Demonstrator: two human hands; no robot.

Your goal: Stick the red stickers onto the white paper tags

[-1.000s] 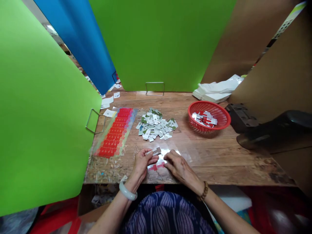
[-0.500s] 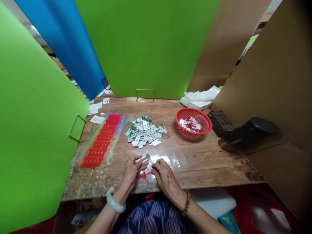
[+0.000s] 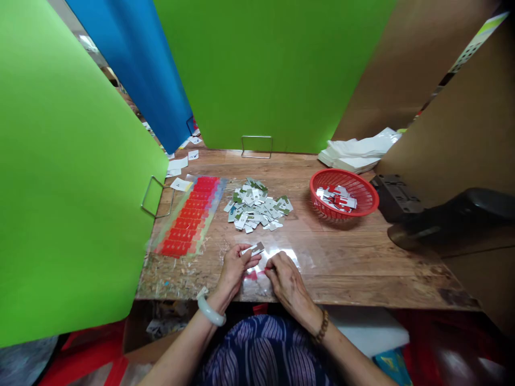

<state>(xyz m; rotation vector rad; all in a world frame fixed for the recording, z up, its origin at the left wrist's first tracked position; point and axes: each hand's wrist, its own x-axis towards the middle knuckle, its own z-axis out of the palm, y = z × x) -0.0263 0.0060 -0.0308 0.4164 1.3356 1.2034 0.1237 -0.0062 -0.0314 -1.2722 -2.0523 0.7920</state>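
My left hand is closed on a small flat metal plate with a notch cut into it, held tilted above the table. To its right, my right hand is curled with thumb and fingertips pressed together, low over a clear plastic sheet. Small red film pieces lie on that sheet, one reaching my right fingertips; whether I pinch it is hidden. Beyond my hands lies a pile of similar metal plates, grey with olive patches.
On the left lies a sheet of red stickers. A red plastic basket at right holds red-and-white pieces. Behind it are white papers; beside it stands a dark metal device. Green panels border the table.
The view has shifted, so the whole scene sits farther right and slightly higher. My left hand still holds the plate; my right hand stays at the red film pieces.
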